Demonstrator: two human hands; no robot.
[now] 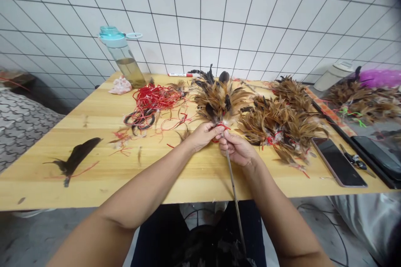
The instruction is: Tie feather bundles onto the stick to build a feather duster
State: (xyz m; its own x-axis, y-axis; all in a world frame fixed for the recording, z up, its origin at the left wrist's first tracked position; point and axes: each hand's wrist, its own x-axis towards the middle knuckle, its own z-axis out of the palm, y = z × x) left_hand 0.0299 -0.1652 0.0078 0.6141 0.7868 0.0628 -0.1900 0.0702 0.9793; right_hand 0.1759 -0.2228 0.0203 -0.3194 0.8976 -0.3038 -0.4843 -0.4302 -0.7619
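Note:
A feather duster head (219,100) of brown and black feathers stands at the top of a thin stick (234,192) that slants down toward my lap. My left hand (203,134) is closed around the base of the feathers, where red string (223,126) is wound. Just below it, my right hand (236,149) is closed on the stick and pinches the red string. Both hands touch over the middle of the wooden table (94,183).
A tangle of red string with scissors (150,104) lies left of the duster. Piles of brown feathers (282,121) lie to the right, with a phone (338,162) beyond. A water bottle (123,56), a crumpled tissue (120,86) and a loose black feather (75,158) are on the left.

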